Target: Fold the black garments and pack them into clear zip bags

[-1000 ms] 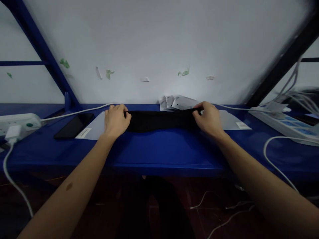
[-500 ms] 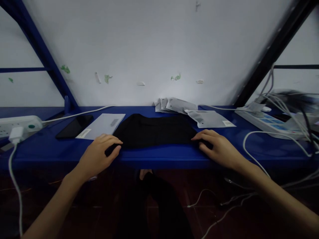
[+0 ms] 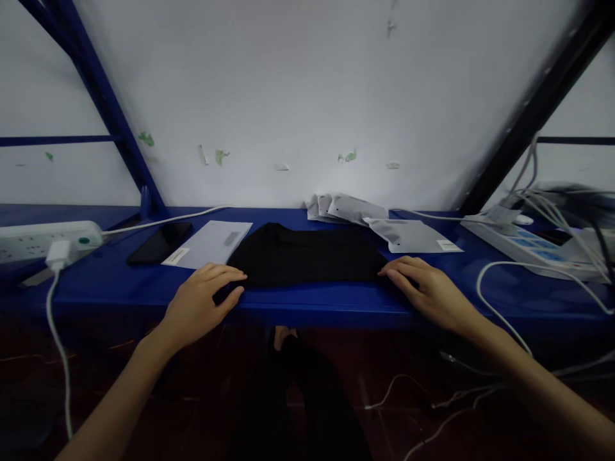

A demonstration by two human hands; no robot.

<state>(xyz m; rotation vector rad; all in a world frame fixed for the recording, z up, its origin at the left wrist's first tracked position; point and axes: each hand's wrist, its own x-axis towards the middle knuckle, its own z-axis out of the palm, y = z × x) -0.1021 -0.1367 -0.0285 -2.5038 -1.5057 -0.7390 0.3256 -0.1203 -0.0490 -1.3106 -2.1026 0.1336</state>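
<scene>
A folded black cloth (image 3: 307,256) lies flat on the blue shelf (image 3: 312,301) in front of me. My left hand (image 3: 199,301) rests at the cloth's near left corner, fingers stretched out and touching its edge. My right hand (image 3: 430,288) lies at the near right corner, fingers flat against the cloth. Neither hand grips anything that I can see.
A white envelope (image 3: 211,243) and a black phone (image 3: 161,242) lie left of the cloth. Grey pouches (image 3: 413,235) sit behind and to the right. A white power strip (image 3: 43,237) stands far left, another strip (image 3: 523,242) with cables far right. A white wall rises behind.
The cloth, held bunched at the back of the shelf a second ago, now lies spread toward the front edge. Both hands moved nearer to me and rest at its near corners.
</scene>
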